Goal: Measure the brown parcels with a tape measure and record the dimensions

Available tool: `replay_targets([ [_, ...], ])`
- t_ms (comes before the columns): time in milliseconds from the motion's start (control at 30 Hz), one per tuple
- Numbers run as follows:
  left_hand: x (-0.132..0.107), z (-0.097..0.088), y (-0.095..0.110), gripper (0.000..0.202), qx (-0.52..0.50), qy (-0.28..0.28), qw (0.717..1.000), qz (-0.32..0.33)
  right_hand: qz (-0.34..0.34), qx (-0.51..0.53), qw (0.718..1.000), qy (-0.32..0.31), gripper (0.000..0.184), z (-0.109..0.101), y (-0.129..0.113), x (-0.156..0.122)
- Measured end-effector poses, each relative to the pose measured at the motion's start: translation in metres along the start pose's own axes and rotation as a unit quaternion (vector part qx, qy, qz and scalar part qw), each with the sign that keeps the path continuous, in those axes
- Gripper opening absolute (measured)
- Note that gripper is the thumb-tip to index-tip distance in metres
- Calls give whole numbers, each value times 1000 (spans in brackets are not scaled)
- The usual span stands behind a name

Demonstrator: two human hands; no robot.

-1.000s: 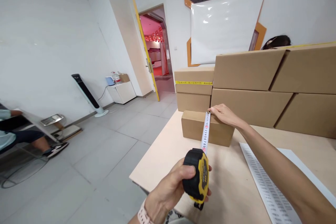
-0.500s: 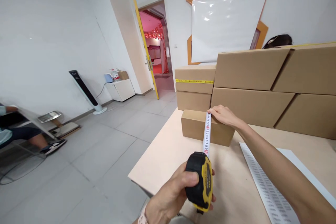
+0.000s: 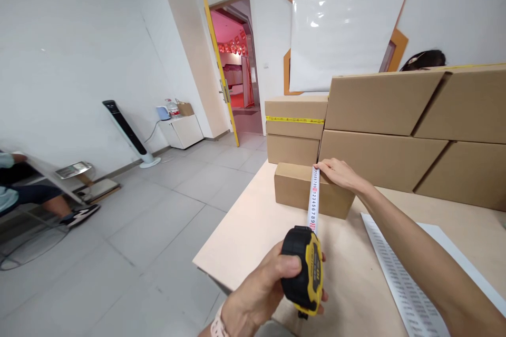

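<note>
You have the broad tabletop (image 3: 237, 242) before you, with larger stacked cartons (image 3: 383, 158) along its far side, closed as far as you can see. Next in size, a printed sheet (image 3: 393, 268) lies partly beneath your right forearm; its text is too small to read. Your small box (image 3: 294, 189) rests on the tabletop, just in front of the stack, its long side towards you. Neither of your hands is spread wide: the left hand (image 3: 259, 287) is wrapped around the tape measure (image 3: 308, 279), thumb on the near side of its case, and the right hand (image 3: 340, 172) is closed narrowly on the end of the blade. The case is in front of the small box, nearer to you. The blade (image 3: 313, 205) is drawn out, so that much is done; it runs from the box's far top edge to the case. You cannot tell whether its end is hooked there or only pinched close by. As for what remains, the blade is not yet back in its case, and whether a reading has been taken does not show
</note>
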State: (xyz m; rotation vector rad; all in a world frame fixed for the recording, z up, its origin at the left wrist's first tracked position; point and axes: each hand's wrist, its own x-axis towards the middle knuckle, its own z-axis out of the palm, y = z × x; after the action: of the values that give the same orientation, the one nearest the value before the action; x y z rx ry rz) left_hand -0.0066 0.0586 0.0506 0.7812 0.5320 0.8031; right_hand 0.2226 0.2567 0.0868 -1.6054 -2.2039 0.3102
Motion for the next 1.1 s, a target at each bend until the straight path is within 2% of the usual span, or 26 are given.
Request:
replay_targets([
  [300, 0, 3, 4, 56, -5, -8, 1000, 7, -6, 7, 1000, 9, 48, 3, 3, 0],
  [633, 1, -3, -3, 59, -7, -9, 1000, 9, 3, 14, 1000, 17, 47, 4, 2, -1],
  [867, 1, -6, 0, 52, 39, -8, 999, 18, 32, 42, 998, 44, 43, 2, 2, 0],
  [933, 0, -8, 3, 57, 63, -16, 998, 18, 36, 57, 996, 58, 42, -2, 1, -2],
  [1000, -3, -10, 6, 74, 108, -22, 993, 28, 31, 91, 992, 84, 38, -10, -2, -6],
  [1100, -8, -13, 12, 99, 241, -22, 970, 40, 18, 184, 970, 155, 33, -31, -7, -21],
])
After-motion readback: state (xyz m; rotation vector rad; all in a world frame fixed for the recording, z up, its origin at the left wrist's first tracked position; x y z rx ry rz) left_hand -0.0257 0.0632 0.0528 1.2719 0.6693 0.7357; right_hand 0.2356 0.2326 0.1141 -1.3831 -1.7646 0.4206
